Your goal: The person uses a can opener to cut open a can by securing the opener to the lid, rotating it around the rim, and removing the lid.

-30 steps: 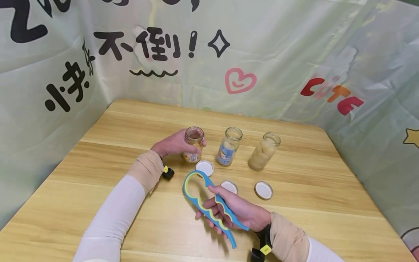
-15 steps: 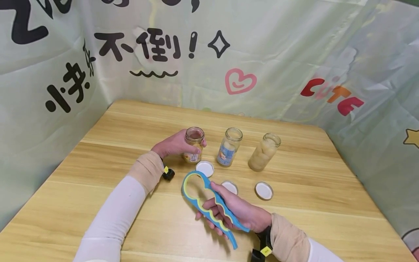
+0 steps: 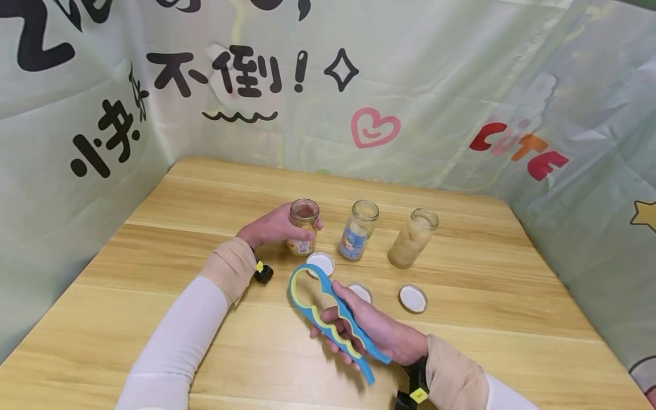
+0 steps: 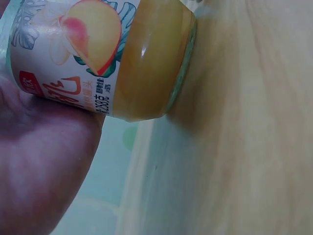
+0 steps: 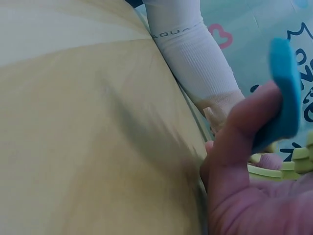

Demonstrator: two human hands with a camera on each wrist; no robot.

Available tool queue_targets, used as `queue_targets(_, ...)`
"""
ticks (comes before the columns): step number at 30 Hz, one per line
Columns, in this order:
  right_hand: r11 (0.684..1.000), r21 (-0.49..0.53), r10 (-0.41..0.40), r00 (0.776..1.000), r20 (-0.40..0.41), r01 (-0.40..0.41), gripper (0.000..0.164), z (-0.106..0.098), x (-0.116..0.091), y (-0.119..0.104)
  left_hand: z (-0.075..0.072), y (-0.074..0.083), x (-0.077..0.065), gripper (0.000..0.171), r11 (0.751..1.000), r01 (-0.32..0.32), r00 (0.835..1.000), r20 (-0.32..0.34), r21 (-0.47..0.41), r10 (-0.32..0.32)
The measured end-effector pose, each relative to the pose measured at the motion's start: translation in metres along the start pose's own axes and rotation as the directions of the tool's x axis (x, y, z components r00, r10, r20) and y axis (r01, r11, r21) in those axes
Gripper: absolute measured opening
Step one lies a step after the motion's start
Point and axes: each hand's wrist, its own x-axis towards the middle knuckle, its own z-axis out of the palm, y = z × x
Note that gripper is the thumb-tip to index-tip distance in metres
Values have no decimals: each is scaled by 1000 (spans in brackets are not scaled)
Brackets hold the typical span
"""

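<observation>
On the table my left hand (image 3: 274, 225) grips an open glass jar (image 3: 303, 213) with a peach picture on its label, its thumb across the near side. The left wrist view shows that jar (image 4: 154, 58) holding yellow fruit in syrup. Lower right, my right hand (image 3: 376, 327) holds a blue and yellow jar opener (image 3: 307, 310), fingers around its two scalloped arms and its loop pointing up and left. In the right wrist view a finger curls over the blue handle (image 5: 286, 93). The opener's loop overlaps a white lid (image 3: 320, 263) in the head view.
To the right stand two more lidless jars, one with a blue label (image 3: 353, 242) and one with pale fruit (image 3: 410, 242). A second lid (image 3: 360, 292) is partly behind the right hand; a third lid (image 3: 412, 299) lies farther right. Printed cloth (image 3: 307, 148) walls the wooden table (image 3: 230, 353).
My right hand and the jar opener have shifted very slightly right and up. My left hand and the jar have stayed in place.
</observation>
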Motion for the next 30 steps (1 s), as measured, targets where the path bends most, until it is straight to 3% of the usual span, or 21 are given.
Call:
queue_targets(5,999,-38,-2,998,-65,-1,95,-3,-9,-5,1,1,0,30,1000,-1,1000,-4,-5,1)
queue_targets(11,981,-194,-24,978,-210,-17,84,-7,-27,-14,1,1,-1,30,1000,-4,1000,-4,-5,4)
queue_targets(18,913,-404,-116,920,-375,-49,75,-13,-54,-29,1,-1,0,29,1000,-10,1000,10,-4,10)
queue_targets(25,834,-551,-280,870,-405,12,65,-23,-85,-51,2,-1,0,29,1000,-16,1000,13,-21,16)
queue_targets(30,780,-626,-361,809,-465,-12,56,-31,-101,-60,2,0,0,28,1000,-19,1000,13,-17,19)
